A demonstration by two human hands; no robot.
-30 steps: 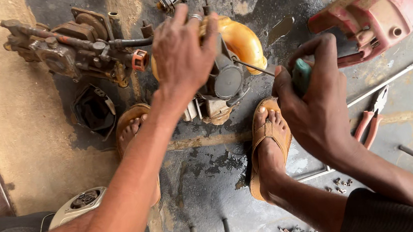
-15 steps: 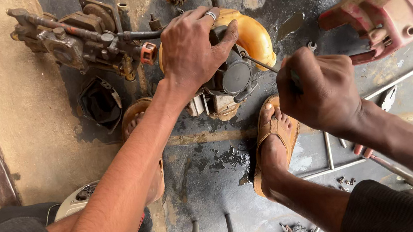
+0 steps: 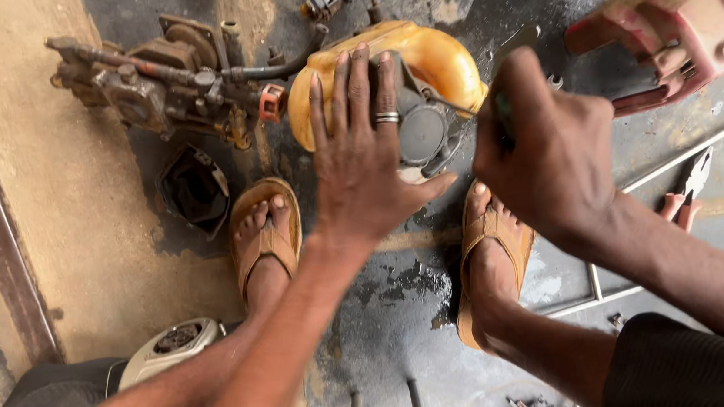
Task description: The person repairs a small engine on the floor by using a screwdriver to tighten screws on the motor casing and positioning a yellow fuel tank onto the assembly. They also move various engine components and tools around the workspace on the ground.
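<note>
My left hand (image 3: 368, 155), a ring on one finger, lies flat with spread fingers on a small engine with a yellow housing (image 3: 427, 54) on the oily floor. My right hand (image 3: 550, 152) is closed around the dark green handle of a screwdriver (image 3: 505, 117), whose thin shaft points left into the grey round part of the engine (image 3: 421, 133). My two feet in tan sandals, the left foot (image 3: 264, 229) and the right foot (image 3: 493, 253), rest just below the engine.
A rusty pump-like assembly (image 3: 150, 78) lies upper left, a black square part (image 3: 195, 187) below it. A red plastic cover (image 3: 678, 23) sits upper right. Metal rods (image 3: 697, 144), red-handled pliers (image 3: 685, 201) and a white engine cover (image 3: 169, 347) lie around.
My left hand has flattened on the yellow engine with fingers spread. My right hand with the screwdriver has moved up and left toward the engine. The view has shifted closer.
</note>
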